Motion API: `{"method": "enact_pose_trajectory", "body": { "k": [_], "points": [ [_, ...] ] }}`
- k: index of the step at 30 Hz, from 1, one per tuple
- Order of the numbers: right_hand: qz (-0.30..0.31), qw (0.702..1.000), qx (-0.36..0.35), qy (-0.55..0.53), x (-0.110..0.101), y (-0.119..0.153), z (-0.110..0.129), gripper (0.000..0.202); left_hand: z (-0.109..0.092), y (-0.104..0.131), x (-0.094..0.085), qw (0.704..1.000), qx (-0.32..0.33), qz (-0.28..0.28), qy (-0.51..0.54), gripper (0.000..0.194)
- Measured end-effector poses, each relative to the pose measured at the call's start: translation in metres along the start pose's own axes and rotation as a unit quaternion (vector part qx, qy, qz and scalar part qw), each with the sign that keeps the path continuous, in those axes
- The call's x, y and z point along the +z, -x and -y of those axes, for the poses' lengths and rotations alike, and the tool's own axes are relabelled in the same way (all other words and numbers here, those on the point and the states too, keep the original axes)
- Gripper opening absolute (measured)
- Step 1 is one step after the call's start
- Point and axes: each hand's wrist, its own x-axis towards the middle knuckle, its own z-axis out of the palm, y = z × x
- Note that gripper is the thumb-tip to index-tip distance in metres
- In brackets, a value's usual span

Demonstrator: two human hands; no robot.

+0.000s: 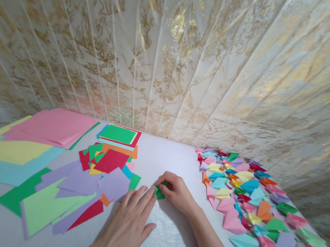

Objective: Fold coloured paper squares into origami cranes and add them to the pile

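Observation:
A small folded piece of green paper (160, 194) lies on the white table, partly covered by my fingers. My right hand (175, 189) pinches it at its upper edge with thumb and forefinger. From the left, my left hand (135, 220) lies flat, its fingers stretched out and the tips touching the paper's left side. The left thumb stands apart from the other fingers. How the green paper is folded underneath the fingers is hidden.
Loose paper cuttings, with a purple sheet (80, 179) among them, spread left of my hands. Large pink sheets (53, 124) and a stack topped with green (118, 134) lie behind. Many folded paper shapes (250, 186) cover the right side. A gold-patterned curtain (172, 60) hangs behind the table.

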Motion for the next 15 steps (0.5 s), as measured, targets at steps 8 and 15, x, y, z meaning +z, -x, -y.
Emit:
{"method": "enact_pose_trajectory", "body": {
  "k": [8, 15],
  "points": [
    [-0.019, 1.0, 0.019, -0.009, 0.003, 0.002, -0.009, 0.024, -0.004, 0.0, 0.003, 0.999, 0.026, -0.01, -0.033, 0.062],
    [-0.075, 0.996, 0.03, 0.03, 0.0, 0.0, -0.016, 0.012, -0.002, -0.001, -0.004, 1.0, 0.029, 0.002, -0.008, 0.062]
  ]
}}
